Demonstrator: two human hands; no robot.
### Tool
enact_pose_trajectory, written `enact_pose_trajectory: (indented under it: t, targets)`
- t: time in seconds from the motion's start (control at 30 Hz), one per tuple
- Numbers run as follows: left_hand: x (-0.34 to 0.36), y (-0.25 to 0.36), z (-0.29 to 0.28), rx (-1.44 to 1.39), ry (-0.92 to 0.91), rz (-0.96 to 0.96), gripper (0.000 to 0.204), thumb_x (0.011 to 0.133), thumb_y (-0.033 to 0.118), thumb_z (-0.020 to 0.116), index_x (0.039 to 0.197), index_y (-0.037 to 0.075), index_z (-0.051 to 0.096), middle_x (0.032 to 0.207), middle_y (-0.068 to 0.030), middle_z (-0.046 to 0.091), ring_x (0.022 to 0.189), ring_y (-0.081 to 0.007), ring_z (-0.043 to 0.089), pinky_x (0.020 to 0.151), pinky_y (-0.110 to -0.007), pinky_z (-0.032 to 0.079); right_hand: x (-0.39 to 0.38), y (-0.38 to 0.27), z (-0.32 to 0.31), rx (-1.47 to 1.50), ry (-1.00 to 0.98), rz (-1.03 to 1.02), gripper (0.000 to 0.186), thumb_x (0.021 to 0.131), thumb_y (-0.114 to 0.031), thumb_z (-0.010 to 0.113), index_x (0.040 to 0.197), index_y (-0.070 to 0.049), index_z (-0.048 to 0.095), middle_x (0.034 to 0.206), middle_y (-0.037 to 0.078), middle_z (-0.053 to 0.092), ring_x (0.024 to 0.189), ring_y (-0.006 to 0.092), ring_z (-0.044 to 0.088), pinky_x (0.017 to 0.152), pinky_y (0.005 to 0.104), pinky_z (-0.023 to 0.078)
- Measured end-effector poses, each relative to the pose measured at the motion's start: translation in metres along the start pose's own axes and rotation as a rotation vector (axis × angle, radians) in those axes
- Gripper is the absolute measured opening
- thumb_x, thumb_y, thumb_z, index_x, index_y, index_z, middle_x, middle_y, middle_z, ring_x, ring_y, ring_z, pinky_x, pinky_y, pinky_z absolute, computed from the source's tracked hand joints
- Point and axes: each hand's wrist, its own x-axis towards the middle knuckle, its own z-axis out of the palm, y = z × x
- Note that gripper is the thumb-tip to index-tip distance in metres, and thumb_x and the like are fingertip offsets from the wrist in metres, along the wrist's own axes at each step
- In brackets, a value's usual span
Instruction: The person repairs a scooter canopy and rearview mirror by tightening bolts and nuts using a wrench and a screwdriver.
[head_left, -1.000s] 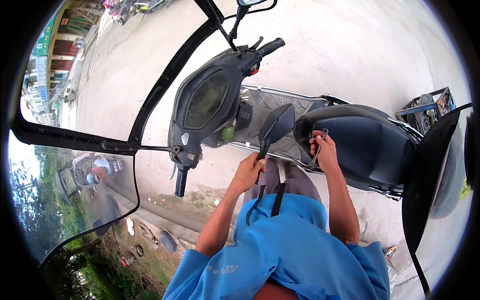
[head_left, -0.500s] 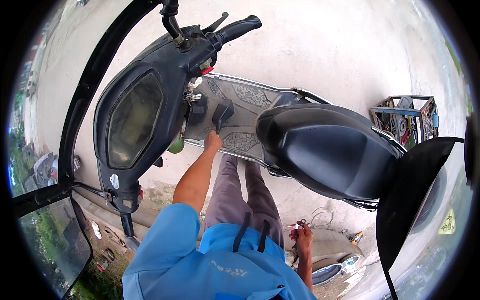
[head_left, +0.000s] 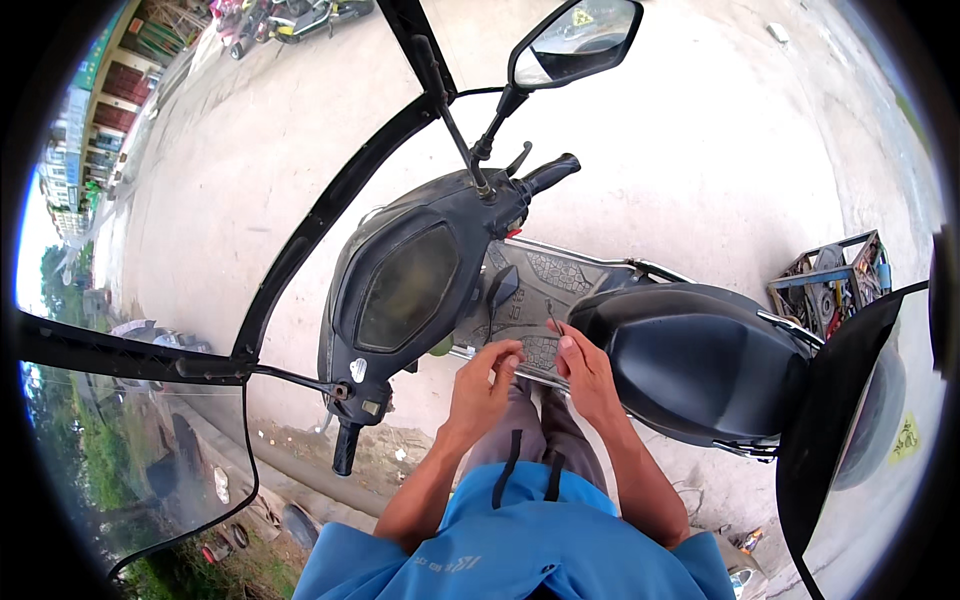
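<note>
My left hand (head_left: 482, 388) is raised in front of my waist, its fingers curled inward with the thumb near them; whatever they hold, if anything, is hidden. Beside it, my right hand (head_left: 588, 378) pinches a thin dark tool (head_left: 557, 318) that points up past the thumb, its exact kind too small to tell. The hands are apart, above the near edge of an electric scooter's footboard (head_left: 565, 272). A loose black rear-view mirror (head_left: 503, 286) lies on that footboard, its stem toward my left hand. Right of my hands is the scooter's black seat (head_left: 700, 365).
The scooter's front panel (head_left: 408, 288) and handlebar grip (head_left: 345, 448) stand on the left, under a black canopy frame (head_left: 330, 230). One mirror (head_left: 578, 45) is mounted at the far side. A metal crate of parts (head_left: 832, 280) sits on the concrete beyond the seat.
My left hand has let go of the mirror's stem on the footboard and come back toward me. My right hand has risen from my side to beside it. The view has shifted.
</note>
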Motion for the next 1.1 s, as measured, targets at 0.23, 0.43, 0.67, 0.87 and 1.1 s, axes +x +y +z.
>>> enact_pose_trajectory:
  t: [0.23, 0.43, 0.67, 0.87, 1.1]
  targets:
    - [0.115, 0.122, -0.080, 0.017, 0.237, 0.255, 0.024, 0.102, 0.016, 0.056, 0.118, -0.001, 0.059, 0.108, -0.0081, 0.065, 0.096, -0.0110, 0.060, 0.087, -0.025, 0.049, 0.085, -0.075, 0.046, -0.552, 0.135, -0.389, 0.037, 0.097, -0.017, 0.052, 0.133, -0.006, 0.051, 0.081, 0.020, 0.066, 0.075, 0.0396, 0.064, 0.068, 0.0497, 0.047]
    - [0.205, 0.119, -0.082, 0.151, 0.013, 0.287, 0.039, 0.101, 0.024, 0.057, 0.128, -0.003, 0.054, 0.112, -0.0137, 0.065, 0.104, -0.0203, 0.061, 0.090, -0.034, 0.049, 0.104, -0.089, 0.079, -0.594, 0.180, -0.257, 0.027, 0.097, -0.017, 0.053, 0.121, -0.004, 0.055, 0.081, 0.021, 0.067, 0.073, 0.0393, 0.065, 0.066, 0.0496, 0.050]
    - [0.253, 0.147, -0.070, -0.030, -0.413, 0.075, 0.035, 0.099, 0.035, 0.061, 0.108, 0.001, 0.060, 0.081, -0.0030, 0.062, 0.077, -0.0106, 0.059, 0.070, -0.028, 0.048, 0.107, -0.087, 0.077, 0.192, 0.258, -0.146, 0.018, 0.100, -0.018, 0.053, 0.095, -0.002, 0.053, 0.065, 0.004, 0.059, 0.058, 0.0105, 0.056, 0.055, 0.0269, 0.045]
    - [0.266, 0.123, -0.053, -0.206, -0.320, 0.132, 0.036, 0.097, 0.038, 0.064, 0.091, 0.003, 0.058, 0.067, 0.0047, 0.045, 0.056, -0.0051, 0.038, 0.050, -0.024, 0.032, 0.132, -0.091, 0.085, -0.042, 0.384, -0.229, 0.021, 0.097, -0.020, 0.056, 0.099, 0.001, 0.056, 0.080, 0.012, 0.063, 0.072, 0.0261, 0.064, 0.067, 0.0379, 0.049]
    - [0.274, 0.114, -0.044, -0.190, -0.093, 0.137, 0.037, 0.097, 0.038, 0.064, 0.085, 0.003, 0.058, 0.067, 0.0046, 0.046, 0.062, -0.0053, 0.037, 0.052, -0.026, 0.031, 0.166, -0.075, 0.091, -0.220, 0.534, -0.385, 0.021, 0.098, -0.021, 0.055, 0.101, -0.001, 0.061, 0.082, 0.012, 0.064, 0.072, 0.0234, 0.062, 0.071, 0.0357, 0.050]
